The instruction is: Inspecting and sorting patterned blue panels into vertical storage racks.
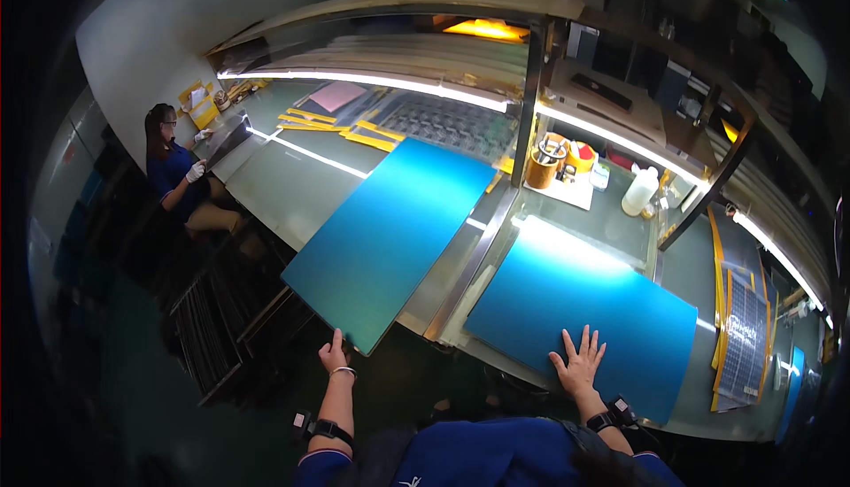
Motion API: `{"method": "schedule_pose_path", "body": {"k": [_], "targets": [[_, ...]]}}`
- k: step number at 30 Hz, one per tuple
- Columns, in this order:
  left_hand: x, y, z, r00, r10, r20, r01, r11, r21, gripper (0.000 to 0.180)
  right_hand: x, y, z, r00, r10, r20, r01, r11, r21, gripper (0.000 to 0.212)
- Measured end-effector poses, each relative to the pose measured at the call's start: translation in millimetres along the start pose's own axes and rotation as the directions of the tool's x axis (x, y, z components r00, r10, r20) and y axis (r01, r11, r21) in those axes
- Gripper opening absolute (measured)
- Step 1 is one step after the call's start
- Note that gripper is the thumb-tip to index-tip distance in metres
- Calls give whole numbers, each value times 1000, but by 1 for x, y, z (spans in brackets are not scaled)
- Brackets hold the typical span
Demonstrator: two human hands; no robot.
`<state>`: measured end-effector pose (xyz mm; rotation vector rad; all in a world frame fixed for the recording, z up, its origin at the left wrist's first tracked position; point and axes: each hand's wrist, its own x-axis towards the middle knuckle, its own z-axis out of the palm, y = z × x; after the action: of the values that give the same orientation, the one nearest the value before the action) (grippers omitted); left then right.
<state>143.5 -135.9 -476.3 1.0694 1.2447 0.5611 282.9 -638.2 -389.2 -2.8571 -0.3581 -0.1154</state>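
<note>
Two large blue sheets lie side by side on the bench. My left hand [335,351] holds the near edge of the left blue sheet [394,230], close to its near corner. The thumb is on top and the other fingers are mostly hidden beneath. This sheet's near end juts out past the bench edge. My right hand [581,363] rests flat, fingers spread, on the near part of the right blue sheet [567,301]. Lamp light glares off that sheet's far edge.
A metal post [529,97] and shelf frame stand behind the sheets. Beyond are brown pots [542,166] and a white bottle [640,191]. Dark patterned panels [742,341] lie right. At far left a gloved co-worker [177,168] handles a dark sheet; a rack [217,332] stands below.
</note>
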Motion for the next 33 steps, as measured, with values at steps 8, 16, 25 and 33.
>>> {"method": "schedule_pose_path", "body": {"k": [8, 16, 25, 33], "targets": [[52, 31, 13, 955, -70, 290, 239, 762, -602, 34, -10, -35, -3, 948, 170, -269, -21, 877, 481, 28], [68, 21, 24, 922, 111, 370, 145, 789, -597, 25, -40, -84, -3, 981, 94, -167, 27, 795, 606, 13], [-9, 56, -11, 917, 147, 370, 66, 860, -505, 21, -72, -107, 15, 989, -127, 77, 46, 751, 658, 12], [-139, 187, -96, 692, 631, 352, -445, 756, -481, 23, -55, -129, 32, 933, -245, 264, -202, 252, 946, 17]]}}
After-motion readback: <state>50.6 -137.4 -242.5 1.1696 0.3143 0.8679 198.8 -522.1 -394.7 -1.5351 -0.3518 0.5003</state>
